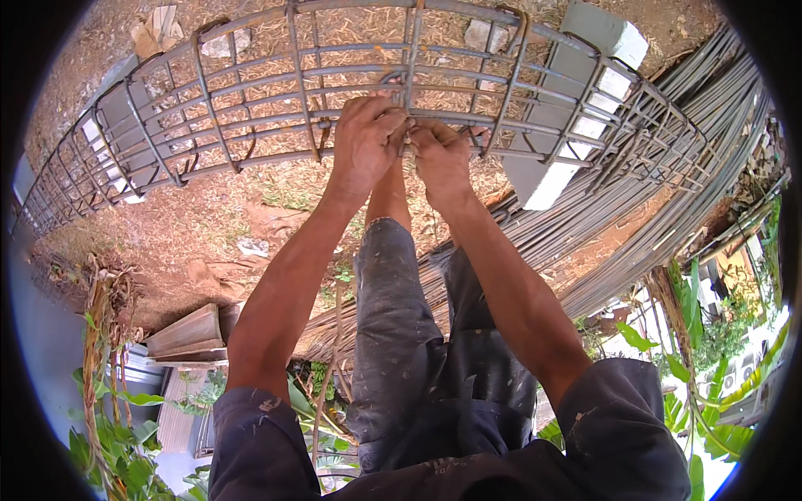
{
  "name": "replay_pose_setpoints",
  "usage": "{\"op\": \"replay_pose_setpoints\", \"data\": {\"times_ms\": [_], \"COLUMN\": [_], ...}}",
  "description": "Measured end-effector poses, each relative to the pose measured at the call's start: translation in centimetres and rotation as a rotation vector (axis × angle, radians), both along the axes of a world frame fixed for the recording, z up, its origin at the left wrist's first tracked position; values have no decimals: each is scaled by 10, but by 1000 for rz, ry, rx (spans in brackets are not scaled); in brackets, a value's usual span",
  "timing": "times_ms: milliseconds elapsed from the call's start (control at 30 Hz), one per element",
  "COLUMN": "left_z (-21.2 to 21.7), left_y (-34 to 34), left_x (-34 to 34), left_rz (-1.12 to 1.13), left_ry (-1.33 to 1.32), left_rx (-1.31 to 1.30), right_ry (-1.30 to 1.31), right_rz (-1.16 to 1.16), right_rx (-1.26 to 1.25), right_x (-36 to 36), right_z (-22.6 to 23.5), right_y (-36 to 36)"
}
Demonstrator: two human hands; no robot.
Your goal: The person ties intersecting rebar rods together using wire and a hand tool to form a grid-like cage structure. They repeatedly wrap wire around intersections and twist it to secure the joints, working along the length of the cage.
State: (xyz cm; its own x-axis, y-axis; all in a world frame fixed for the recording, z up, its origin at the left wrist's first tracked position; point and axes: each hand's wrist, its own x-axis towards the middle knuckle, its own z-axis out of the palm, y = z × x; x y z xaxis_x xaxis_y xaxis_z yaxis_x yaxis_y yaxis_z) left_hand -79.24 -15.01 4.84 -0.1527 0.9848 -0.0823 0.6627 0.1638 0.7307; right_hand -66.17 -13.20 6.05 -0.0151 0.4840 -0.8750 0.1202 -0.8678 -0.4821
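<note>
A long cage of steel reinforcing bars (359, 77), with bent stirrups around its lengthwise bars, stretches across the upper view. At the middle of its near edge, my left hand (365, 138) and my right hand (440, 157) meet at a bar crossing. Both are closed, thumbs and fingers pinched together almost touching. Whatever small thing lies between the fingertips is hidden. My left fingers rest against the bars, and my right hand is just beside them. One of my legs stands beneath the cage, behind my hands.
Grey blocks with white faces stand under the cage, one at the left (132, 138) and one at the right (547, 171). A pile of long steel rods (660, 238) runs along the right. A trough-like piece (185, 334) lies lower left, near plants. Straw litters the ground.
</note>
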Motion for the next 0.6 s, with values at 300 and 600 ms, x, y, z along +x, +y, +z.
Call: {"op": "replay_pose_setpoints", "data": {"times_ms": [300, 600], "left_z": [2, 1], "left_y": [-14, -17], "left_x": [8, 7], "left_rz": [70, 62], "left_ry": [-117, -227], "left_rx": [-48, -62], "right_ry": [-167, -251], "right_rz": [238, 908], "right_rx": [-63, 430], "right_x": [17, -10], "right_z": [23, 53], "right_y": [11, 37]}}
